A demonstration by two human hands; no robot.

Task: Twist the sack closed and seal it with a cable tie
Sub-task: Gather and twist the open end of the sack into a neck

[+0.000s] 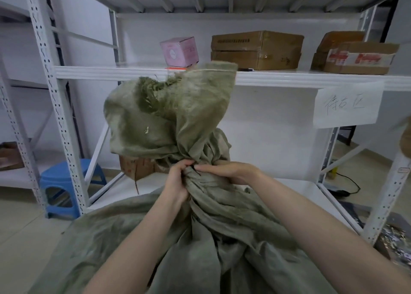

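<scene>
A large olive-green woven sack (124,238) fills the lower middle of the head view. Its neck is twisted into a tight bunch, and the loose frayed mouth (169,113) flares up above that bunch. My left hand (178,182) grips the twisted neck from the left, fingers curled round it. My right hand (224,171) wraps the neck from the right. A thin black cable tie (195,167) shows as a short dark strip between the fingertips of both hands; most of it is hidden by the fabric and fingers.
White metal shelving (133,72) stands right behind the sack. On its shelf are a pink box (179,51) and brown cartons (258,49). A blue plastic stool (64,187) stands on the floor at the left. A handwritten paper sign (347,103) hangs at the right.
</scene>
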